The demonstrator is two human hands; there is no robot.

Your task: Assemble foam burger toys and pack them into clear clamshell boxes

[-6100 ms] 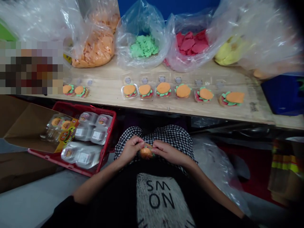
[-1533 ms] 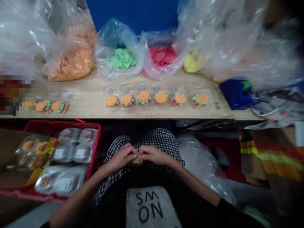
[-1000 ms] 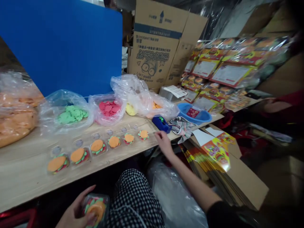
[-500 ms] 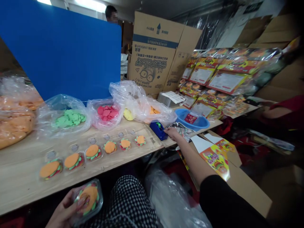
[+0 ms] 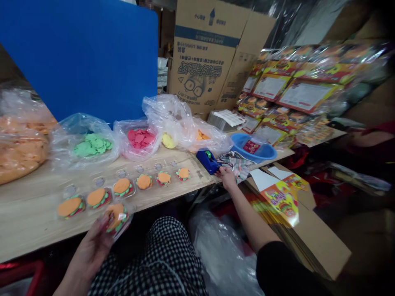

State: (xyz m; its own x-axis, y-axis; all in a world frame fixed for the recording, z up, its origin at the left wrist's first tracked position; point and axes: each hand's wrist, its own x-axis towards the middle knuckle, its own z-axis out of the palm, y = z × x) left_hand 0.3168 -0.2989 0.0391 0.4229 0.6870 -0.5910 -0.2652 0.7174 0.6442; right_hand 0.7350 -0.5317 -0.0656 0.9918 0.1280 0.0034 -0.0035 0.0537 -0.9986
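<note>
My left hand is closed around a clear plastic clamshell box with a toy burger in it, over the table's front edge. The burger has an orange bun with green and red layers. My right hand is at the near end of a blue tape dispenser, fingers pinched together. Any strip of tape between them is too small to make out. A row of open clear boxes, each with a burger inside, lies on the wooden table.
Behind the row are plastic bags with green pieces, pink pieces and orange pieces. A blue basin stands beyond the dispenser. Printed cards lie on cardboard at right. A blue panel and carton stand behind.
My left hand has raised the boxed burger towards the table's edge. My right hand stays at the dispenser's end, slightly lower. The view has tilted down a little.
</note>
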